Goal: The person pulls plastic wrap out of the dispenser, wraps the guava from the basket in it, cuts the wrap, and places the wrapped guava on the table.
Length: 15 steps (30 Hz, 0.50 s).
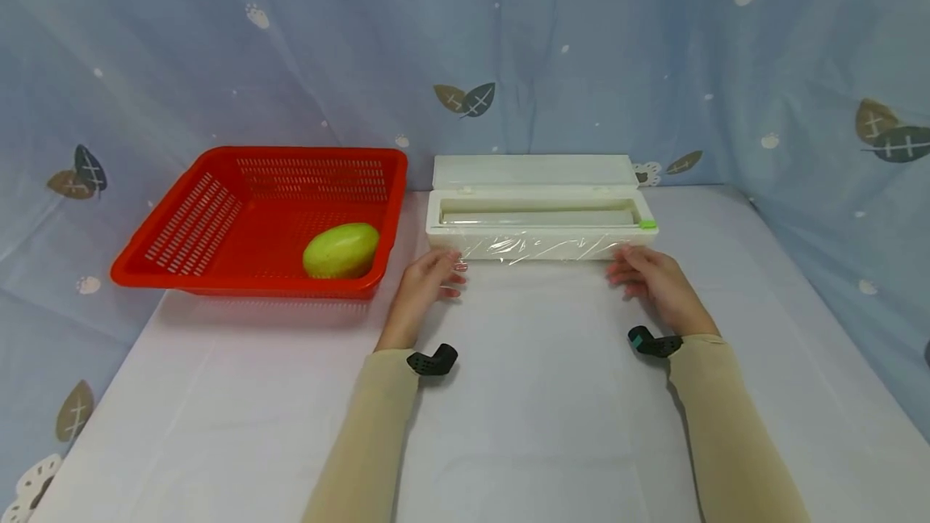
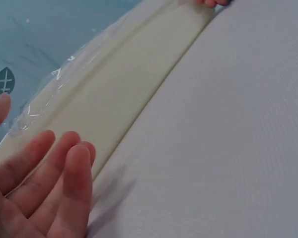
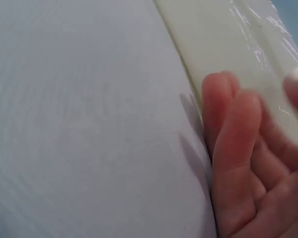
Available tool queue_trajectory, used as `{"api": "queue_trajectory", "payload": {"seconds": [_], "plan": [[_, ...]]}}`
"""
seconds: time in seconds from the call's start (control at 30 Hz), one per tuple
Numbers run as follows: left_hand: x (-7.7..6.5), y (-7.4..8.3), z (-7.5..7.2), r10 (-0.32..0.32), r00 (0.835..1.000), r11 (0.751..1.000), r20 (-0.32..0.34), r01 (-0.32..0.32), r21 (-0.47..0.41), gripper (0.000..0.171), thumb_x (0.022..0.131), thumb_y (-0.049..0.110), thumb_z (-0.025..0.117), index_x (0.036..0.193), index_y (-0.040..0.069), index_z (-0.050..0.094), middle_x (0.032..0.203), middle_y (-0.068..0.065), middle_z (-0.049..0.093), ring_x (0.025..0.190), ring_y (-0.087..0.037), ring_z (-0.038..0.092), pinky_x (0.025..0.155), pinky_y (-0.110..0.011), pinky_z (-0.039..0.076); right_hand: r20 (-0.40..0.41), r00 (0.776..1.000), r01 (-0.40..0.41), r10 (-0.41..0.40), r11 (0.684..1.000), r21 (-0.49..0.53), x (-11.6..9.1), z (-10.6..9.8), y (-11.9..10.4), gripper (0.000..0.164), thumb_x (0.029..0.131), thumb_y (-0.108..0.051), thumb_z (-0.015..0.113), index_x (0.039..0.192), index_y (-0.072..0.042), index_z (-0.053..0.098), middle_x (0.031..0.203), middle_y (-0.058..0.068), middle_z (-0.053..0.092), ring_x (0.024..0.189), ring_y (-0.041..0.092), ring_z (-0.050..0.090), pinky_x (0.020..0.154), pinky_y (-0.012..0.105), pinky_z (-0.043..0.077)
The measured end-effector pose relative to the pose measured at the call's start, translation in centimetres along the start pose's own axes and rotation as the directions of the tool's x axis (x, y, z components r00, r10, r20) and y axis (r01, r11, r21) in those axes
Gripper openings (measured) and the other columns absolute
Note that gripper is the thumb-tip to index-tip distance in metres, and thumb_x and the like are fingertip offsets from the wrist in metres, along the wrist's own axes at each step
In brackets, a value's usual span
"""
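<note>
A white cling film dispenser [image 1: 449, 231] lies at the back of the table with its lid [image 1: 534, 170] raised, and the film roll [image 1: 538, 218] shows inside. A strip of clear cling film [image 1: 508, 247] hangs over its front wall. At the front left corner is my left hand [image 1: 421, 289], thumb apart from loosely bent fingers [image 2: 77, 173] beside the front wall. My right hand [image 1: 664, 285] is at the front right corner, its fingers [image 3: 238, 134] also loosely bent and its thumb apart from them. Nothing shows gripped in either hand. A green slider [image 1: 648, 224] sits on the right end.
A red plastic basket [image 1: 254, 290] stands to the left of the dispenser, with a yellow-green oval fruit [image 1: 341, 250] in it. White cloth covers the table [image 1: 538, 410]. A blue patterned curtain [image 1: 552, 47] hangs right behind the basket and dispenser.
</note>
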<state>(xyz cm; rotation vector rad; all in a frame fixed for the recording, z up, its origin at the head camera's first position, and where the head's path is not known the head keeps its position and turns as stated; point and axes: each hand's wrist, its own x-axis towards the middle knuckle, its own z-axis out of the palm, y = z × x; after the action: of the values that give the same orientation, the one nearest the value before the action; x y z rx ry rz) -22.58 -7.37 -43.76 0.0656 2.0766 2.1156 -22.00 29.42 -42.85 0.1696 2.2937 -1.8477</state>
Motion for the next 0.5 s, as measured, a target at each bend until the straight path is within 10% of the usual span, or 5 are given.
{"api": "queue_trajectory", "payload": {"seconds": [0.5], "plan": [[0.08, -0.30, 0.22, 0.060, 0.997, 0.998, -0.043, -0.060, -0.001, 0.036, 0.089, 0.029, 0.054, 0.103, -0.004, 0.057, 0.091, -0.019, 0.058, 0.083, -0.034, 0.058, 0.072, -0.037, 0.050, -0.110, 0.993, -0.016, 0.028, 0.994, 0.106, 0.13, 0.29, -0.15, 0.047, 0.087, -0.045, 0.051, 0.111, -0.004, 0.054, 0.093, 0.001, 0.063, 0.080, 0.014, 0.061, 0.056, 0.024, 0.045]]}}
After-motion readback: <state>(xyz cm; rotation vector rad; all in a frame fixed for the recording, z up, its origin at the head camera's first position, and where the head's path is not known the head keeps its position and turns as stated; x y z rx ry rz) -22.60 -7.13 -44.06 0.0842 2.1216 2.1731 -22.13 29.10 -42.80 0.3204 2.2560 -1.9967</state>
